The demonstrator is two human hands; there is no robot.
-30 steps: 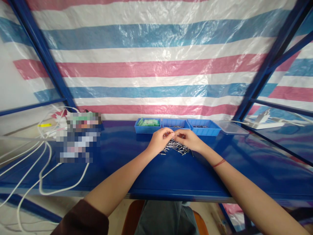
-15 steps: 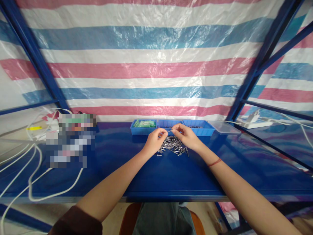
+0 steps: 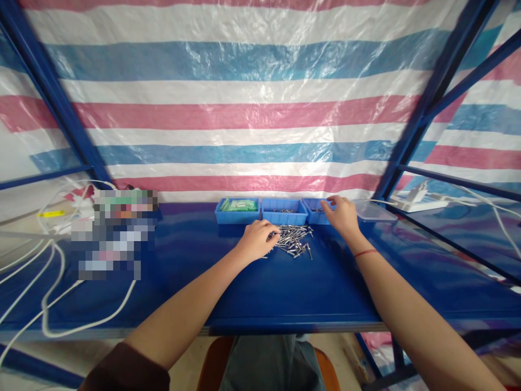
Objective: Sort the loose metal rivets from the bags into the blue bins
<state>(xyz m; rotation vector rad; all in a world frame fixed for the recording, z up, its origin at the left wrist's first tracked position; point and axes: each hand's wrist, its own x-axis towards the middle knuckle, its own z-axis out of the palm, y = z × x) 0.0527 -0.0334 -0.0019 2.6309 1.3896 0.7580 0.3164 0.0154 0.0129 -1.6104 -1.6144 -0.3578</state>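
A loose pile of small silvery metal pins, which look like blind rivets (image 3: 295, 234), lies on the blue table. My left hand (image 3: 259, 239) is at the pile's left edge, thumb and fingers curled together; whether a piece sits in that pinch is too small to make out. Over the right blue bin (image 3: 316, 218) hovers my right hand (image 3: 342, 215), its thumb and fingers apart and nothing visible between them. Small dark metal pieces lie in the middle blue bin (image 3: 285, 219). Part of the right bin is hidden behind my right hand.
The left blue bin (image 3: 236, 218) holds green packets. A clear plastic lid (image 3: 376, 211) lies right of the bins, near a white power strip (image 3: 421, 200). White cables (image 3: 61, 293) loop over the table's left side beside blurred-out items. Blue metal posts frame both sides.
My hands, together over the pile with a thin piece between them, have separated. The right moved right to the right bin and its fingers spread; the left lowered slightly to the pile.
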